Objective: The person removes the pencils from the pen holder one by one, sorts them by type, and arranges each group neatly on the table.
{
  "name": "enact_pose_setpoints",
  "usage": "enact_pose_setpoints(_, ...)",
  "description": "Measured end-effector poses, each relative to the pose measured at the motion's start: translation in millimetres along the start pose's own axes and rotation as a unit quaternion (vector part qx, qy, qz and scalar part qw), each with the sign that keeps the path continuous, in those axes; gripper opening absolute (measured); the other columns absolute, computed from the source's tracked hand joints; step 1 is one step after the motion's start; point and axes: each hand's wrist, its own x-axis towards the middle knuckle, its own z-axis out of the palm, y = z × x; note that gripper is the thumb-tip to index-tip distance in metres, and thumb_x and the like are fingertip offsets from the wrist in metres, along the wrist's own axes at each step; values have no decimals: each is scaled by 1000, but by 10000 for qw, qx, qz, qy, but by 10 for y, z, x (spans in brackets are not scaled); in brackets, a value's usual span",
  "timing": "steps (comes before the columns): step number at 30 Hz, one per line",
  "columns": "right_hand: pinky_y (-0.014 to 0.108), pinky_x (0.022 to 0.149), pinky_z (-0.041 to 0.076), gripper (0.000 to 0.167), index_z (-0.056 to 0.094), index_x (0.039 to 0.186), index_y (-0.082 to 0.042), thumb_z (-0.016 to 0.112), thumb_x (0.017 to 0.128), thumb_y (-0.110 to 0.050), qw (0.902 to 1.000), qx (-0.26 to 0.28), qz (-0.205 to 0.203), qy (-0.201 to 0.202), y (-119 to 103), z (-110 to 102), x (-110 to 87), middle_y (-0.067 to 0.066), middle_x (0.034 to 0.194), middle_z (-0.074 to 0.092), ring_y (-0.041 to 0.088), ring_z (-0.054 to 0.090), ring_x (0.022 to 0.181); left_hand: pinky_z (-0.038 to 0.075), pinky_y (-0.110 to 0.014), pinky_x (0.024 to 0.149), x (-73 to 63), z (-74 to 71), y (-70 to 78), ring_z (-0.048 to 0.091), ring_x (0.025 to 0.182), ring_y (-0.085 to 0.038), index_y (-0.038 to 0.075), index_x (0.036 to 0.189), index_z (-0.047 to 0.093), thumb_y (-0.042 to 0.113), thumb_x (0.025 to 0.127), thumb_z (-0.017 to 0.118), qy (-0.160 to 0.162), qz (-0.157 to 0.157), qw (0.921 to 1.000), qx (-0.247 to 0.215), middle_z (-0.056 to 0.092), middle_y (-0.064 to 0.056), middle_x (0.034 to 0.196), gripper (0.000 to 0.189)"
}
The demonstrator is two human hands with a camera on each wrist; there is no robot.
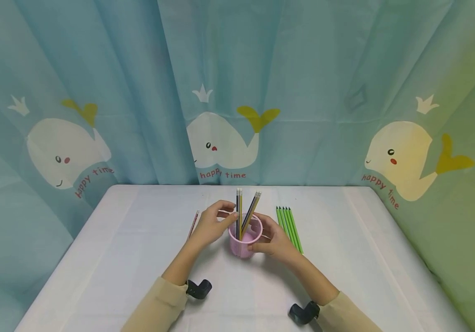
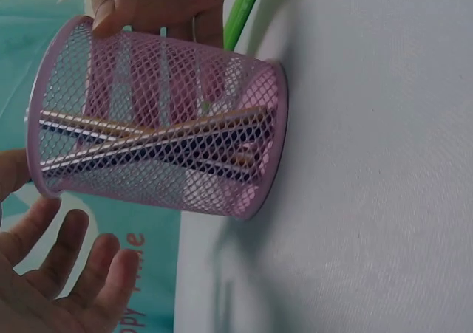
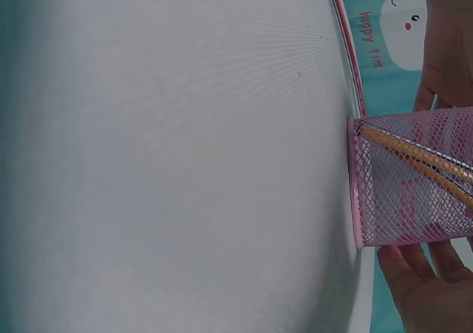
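Note:
A pink mesh pencil cup (image 1: 241,249) stands upright at the middle of the table. Several dark-and-yellow striped pencils (image 1: 239,212) lean inside it, in two groups that cross in the left wrist view. My right hand (image 1: 278,244) holds the cup from the right, its thumb at the near side and fingers around the far side. On the left, my left hand (image 1: 209,226) is at the rim beside the pencils. Its fingers (image 2: 63,252) are spread and relaxed in the left wrist view, with the thumb and fingertips close to the rim.
Several green pencils (image 1: 289,229) lie side by side to the right of the cup. A red patterned pencil (image 1: 192,225) lies on the white tabletop (image 1: 129,258), partly behind the left forearm. A blue curtain (image 1: 312,92) with whale prints hangs behind the table.

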Motion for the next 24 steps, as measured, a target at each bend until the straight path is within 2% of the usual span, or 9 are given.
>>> enact_pose_setpoints(7,56,110,42,84,41,148,-4,82,74,4,10000,-34,43,21,-1,0,1,22,147,48,47,47,133,59,-42,89,8,35,17,66,108,-30,8,114,65,25,95,69,6,55,10000,56,67,-9,116,26)
enact_pose_setpoints(17,56,109,43,85,41,148,-4,82,74,4,10000,-69,-19,7,-2,10,-2,23,147,47,48,47,132,57,-46,91,16,74,27,66,109,-30,10,108,66,24,94,70,17,-21,9998,195,69,-6,111,20)
enact_pose_setpoints(24,54,109,44,86,42,148,-5,83,73,3,9999,-163,24,50,19,2,9,22,146,49,46,49,132,60,-40,83,-12,40,21,68,107,-30,10,102,66,21,92,72,174,-21,9997,152,69,-6,110,16)
